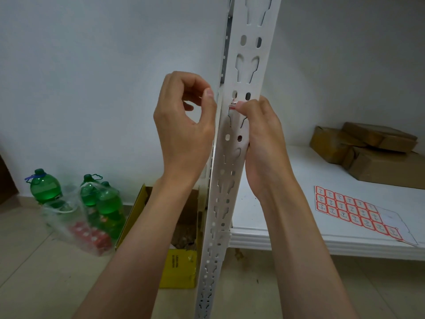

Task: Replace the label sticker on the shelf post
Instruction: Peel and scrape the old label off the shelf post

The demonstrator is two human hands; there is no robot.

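Right hand pinches the red-and-white sticker on the white post, apparently peeling it; a slow, flat pull should avoid tearing. Left hand, fingers curled at the post's edge, shows no clear hold. Beyond, a sticker sheet lies on the shelf.

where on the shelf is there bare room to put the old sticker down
The shelf is bare between the post and the sticker sheet, and on behind the sheet up to the boxes. The right back corner is crowded with boxes; the sheet fills the front right.
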